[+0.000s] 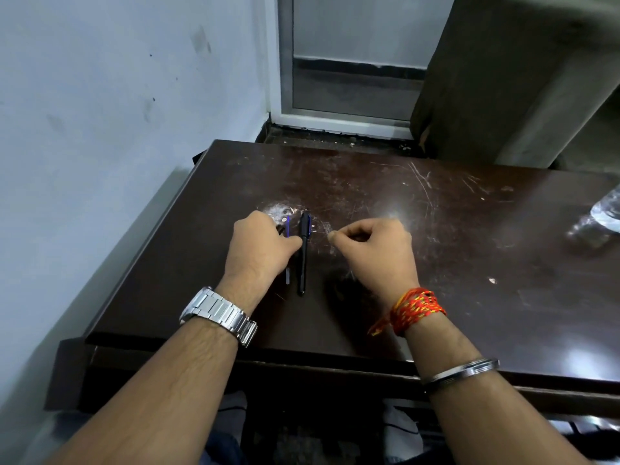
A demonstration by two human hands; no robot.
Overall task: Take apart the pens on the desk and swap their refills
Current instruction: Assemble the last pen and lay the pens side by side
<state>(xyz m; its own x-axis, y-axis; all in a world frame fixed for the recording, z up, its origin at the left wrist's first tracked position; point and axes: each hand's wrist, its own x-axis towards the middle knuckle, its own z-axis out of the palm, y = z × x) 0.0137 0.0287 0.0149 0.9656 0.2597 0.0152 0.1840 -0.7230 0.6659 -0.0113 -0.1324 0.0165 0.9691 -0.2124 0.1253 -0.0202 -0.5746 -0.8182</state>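
Two pens lie side by side, pointing away from me, on the dark brown desk point(469, 263). The black pen point(303, 256) lies free between my hands. The thinner pen with a blue strip point(288, 225) runs under my left hand point(258, 246), whose fingers curl down over its middle; only its two ends show. My right hand point(372, 250) hovers just right of the black pen with thumb and forefinger pinched together. Nothing is visible between them.
A clear plastic object point(600, 219) lies at the desk's right edge. A pale wall point(100, 129) runs close along the left side. Beyond the far edge stand a door frame point(342, 122) and a dark panel point(486, 78). The desk top is scratched.
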